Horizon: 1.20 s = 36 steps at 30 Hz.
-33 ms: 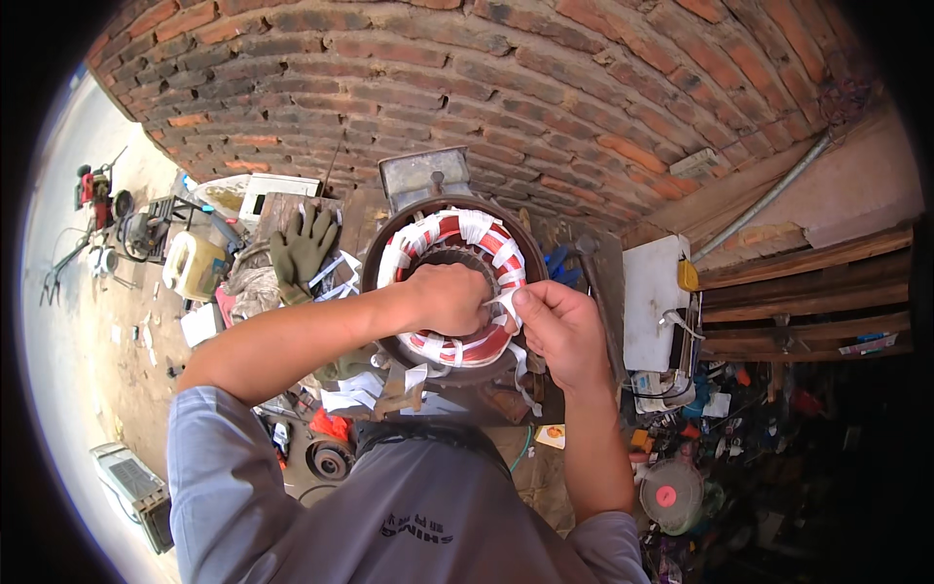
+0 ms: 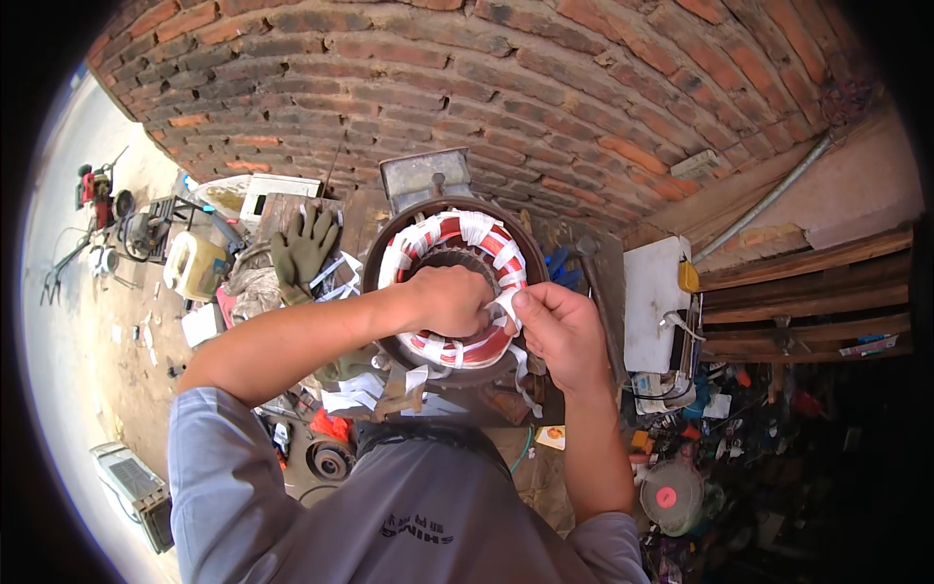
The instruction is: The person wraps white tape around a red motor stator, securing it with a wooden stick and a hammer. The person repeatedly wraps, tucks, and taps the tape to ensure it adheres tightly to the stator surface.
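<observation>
A round electric motor stator (image 2: 389, 346) stands before me in a dark metal housing. Its ring of red windings (image 2: 470, 356) is bound with white tape in many places. My left hand (image 2: 452, 300) reaches over the near left side into the ring's bore, fingers curled; what they grip is hidden. At the ring's right side, my right hand (image 2: 562, 331) pinches a white strip of tape (image 2: 508, 304) between thumb and forefinger. The strip stretches toward my left fingertips. Another loose white tail (image 2: 523, 375) hangs from the ring below my right hand.
White strips (image 2: 355, 391) lie at the bench's near edge. A green work glove (image 2: 305, 248) and a yellowish jug (image 2: 195, 265) are to the left. A hammer (image 2: 588, 248) lies right of the stator, beside a white box (image 2: 654, 304). A brick wall (image 2: 389, 88) rises behind.
The white strip between my hands shows a slightly different fold near my left fingertips. My right hand has shifted a touch; all else looks the same.
</observation>
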Each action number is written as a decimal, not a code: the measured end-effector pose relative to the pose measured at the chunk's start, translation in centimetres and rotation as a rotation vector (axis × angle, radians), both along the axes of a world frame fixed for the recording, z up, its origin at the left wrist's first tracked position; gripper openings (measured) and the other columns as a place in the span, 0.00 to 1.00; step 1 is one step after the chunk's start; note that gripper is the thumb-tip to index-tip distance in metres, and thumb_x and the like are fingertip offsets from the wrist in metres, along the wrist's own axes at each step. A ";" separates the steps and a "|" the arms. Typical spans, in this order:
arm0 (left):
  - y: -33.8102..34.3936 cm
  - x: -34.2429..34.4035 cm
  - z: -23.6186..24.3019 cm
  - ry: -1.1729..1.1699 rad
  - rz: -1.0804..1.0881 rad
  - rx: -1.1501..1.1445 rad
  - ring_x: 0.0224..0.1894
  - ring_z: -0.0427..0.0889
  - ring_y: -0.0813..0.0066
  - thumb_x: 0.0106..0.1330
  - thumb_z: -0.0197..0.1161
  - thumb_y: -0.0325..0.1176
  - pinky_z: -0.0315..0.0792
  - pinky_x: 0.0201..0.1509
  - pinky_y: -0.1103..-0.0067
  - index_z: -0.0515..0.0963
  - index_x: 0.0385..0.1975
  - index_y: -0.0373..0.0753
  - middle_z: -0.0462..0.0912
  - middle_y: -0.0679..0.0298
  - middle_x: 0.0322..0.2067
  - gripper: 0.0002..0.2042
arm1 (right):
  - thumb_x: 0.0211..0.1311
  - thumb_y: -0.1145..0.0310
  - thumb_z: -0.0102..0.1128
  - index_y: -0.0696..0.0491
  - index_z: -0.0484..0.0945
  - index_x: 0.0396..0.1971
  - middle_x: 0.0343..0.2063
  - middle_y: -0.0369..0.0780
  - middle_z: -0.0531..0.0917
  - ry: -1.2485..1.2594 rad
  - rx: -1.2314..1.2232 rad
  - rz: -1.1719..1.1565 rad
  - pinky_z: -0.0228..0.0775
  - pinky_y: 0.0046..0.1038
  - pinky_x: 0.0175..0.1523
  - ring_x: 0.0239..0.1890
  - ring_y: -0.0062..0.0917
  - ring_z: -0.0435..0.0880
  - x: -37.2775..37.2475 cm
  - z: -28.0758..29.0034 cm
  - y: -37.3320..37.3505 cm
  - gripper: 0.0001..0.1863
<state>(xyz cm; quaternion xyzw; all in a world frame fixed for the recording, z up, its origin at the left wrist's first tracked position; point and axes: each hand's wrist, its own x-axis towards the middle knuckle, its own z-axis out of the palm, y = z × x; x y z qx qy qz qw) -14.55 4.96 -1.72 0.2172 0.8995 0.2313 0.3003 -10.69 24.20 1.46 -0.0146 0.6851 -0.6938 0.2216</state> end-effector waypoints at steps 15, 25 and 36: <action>-0.1 3.1 3.9 0.219 0.053 -0.122 0.36 0.89 0.47 0.58 0.66 0.38 0.82 0.39 0.61 0.88 0.30 0.33 0.87 0.45 0.30 0.13 | 0.71 0.72 0.61 0.62 0.82 0.34 0.28 0.33 0.82 0.226 0.060 0.177 0.65 0.20 0.33 0.29 0.11 0.75 2.2 0.6 2.6 0.08; 4.6 12.5 1.6 1.037 0.185 0.193 0.26 0.73 0.72 0.45 0.63 0.32 0.66 0.28 0.75 0.79 0.28 0.38 0.70 0.67 0.25 0.10 | 0.78 0.63 0.56 0.62 0.83 0.33 0.22 0.31 0.79 -0.031 0.073 0.318 0.63 0.19 0.29 0.24 0.10 0.73 4.0 -0.7 6.6 0.18; 7.0 14.8 -0.4 1.046 0.384 0.325 0.22 0.74 0.69 0.47 0.66 0.25 0.66 0.25 0.76 0.82 0.36 0.36 0.75 0.64 0.25 0.14 | 0.71 0.66 0.65 0.62 0.82 0.30 0.24 0.37 0.85 -0.049 0.136 0.460 0.69 0.23 0.28 0.26 0.11 0.77 1.1 -2.2 3.9 0.14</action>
